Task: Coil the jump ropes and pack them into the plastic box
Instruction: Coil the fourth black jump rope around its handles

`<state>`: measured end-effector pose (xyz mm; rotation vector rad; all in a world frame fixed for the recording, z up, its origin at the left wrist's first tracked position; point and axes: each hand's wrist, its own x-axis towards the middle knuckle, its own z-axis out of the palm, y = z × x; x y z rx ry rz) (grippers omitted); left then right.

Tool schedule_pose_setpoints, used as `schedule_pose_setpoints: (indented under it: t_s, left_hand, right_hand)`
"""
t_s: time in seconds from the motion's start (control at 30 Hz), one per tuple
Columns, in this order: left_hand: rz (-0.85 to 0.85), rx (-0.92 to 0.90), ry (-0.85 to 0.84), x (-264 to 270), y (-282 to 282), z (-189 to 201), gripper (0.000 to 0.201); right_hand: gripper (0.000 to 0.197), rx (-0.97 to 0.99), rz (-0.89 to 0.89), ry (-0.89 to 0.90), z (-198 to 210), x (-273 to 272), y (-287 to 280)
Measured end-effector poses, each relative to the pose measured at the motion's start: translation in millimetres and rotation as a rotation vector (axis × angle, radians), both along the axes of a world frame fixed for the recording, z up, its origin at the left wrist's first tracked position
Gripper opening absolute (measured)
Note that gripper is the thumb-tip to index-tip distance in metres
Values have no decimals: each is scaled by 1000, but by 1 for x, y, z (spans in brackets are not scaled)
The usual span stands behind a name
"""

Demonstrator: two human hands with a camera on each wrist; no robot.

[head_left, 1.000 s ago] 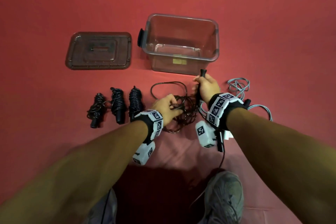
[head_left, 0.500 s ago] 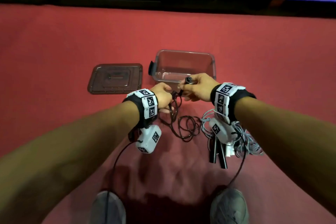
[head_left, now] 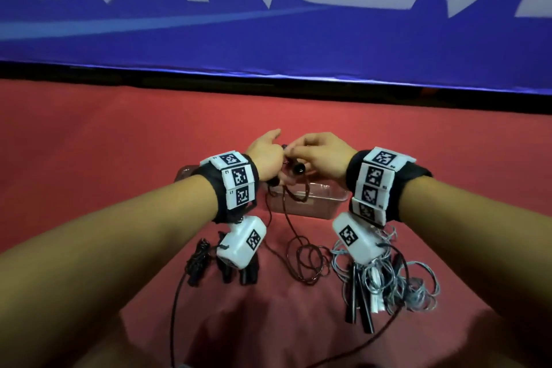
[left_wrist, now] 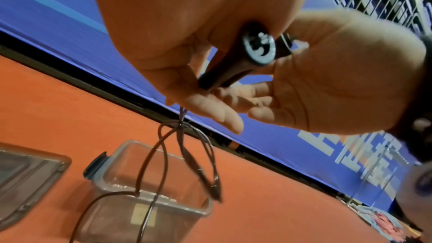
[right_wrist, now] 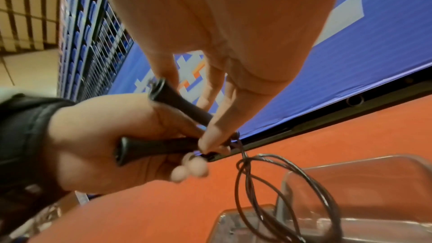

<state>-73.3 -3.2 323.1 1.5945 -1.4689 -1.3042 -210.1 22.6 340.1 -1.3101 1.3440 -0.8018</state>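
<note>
Both hands are raised together in front of the clear plastic box [head_left: 334, 203]. My left hand [head_left: 270, 164] grips the two black handles [right_wrist: 163, 145] of a dark jump rope side by side. My right hand [head_left: 301, 155] pinches the same handles [left_wrist: 258, 46] near the end where the rope comes out. The thin dark rope [head_left: 286, 218] hangs from the handles in loops [right_wrist: 268, 182] and its loose tangle [head_left: 307, 263] lies on the red floor. The box [left_wrist: 149, 191] is open with nothing in it that I can see.
Three coiled black ropes [head_left: 197, 260] lie on the floor under my left wrist. A tangled grey rope [head_left: 397, 278] with black handles [head_left: 358, 308] lies under the right wrist. The box lid [left_wrist: 25, 173] lies left of the box. A blue banner [head_left: 268, 24] bounds the red floor.
Both hands have risen from the floor and come together, bringing the two handles side by side. The rope now hangs from them. The head view has tilted upward.
</note>
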Motion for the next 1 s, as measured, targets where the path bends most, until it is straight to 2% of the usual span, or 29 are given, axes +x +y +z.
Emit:
schedule_pose_setpoints:
  t_s: [0.1,0.17,0.27,0.33,0.4,0.5,0.57,0.63,0.77,0.87,0.93,1.0]
  left_hand:
    - [20,-28,104,7,7,4,70]
    - [-4,-74,128,8,15,1,69]
    - [-69,-205,-61,6,24,-1,67]
    - [-68,-265,-111,3,27,2,63]
    - [-53,-308,-113,-1,28,6,62]
    - [-100,-448,-236,-3,30,9,58]
    - [-136,-540,-322,-1,32,9,53]
    - [-149,-598,-375,-1,33,10,56]
    - [-164,-659,-399,-4,40,13,61]
    - [-260,-677,-430,-5,43,12,61]
    - [-272,-652,-414,-2,38,9,57]
    - [-191,-679,-460,2,30,6,48]
  right_hand:
    - [5,-17,-49,-33,-4,2,5]
    - [17,24,-67,-50,-6,6,6]
    - [33,93,-119,-101,-7,11,7]
    - [36,89,-134,-130,-3,11,7]
    - [32,76,-139,-149,-2,10,7]
    - [31,38,-128,-152,-4,12,7]
    - [23,21,-93,-158,-7,15,13]
    - [22,13,-66,-154,-6,18,18]
    - [27,-5,-17,-58,-5,22,11]
    - [27,11,46,-102,-4,21,11]
    - [21,-37,-5,-113,-5,16,11]
    - [15,-6,-61,-121,-8,12,10]
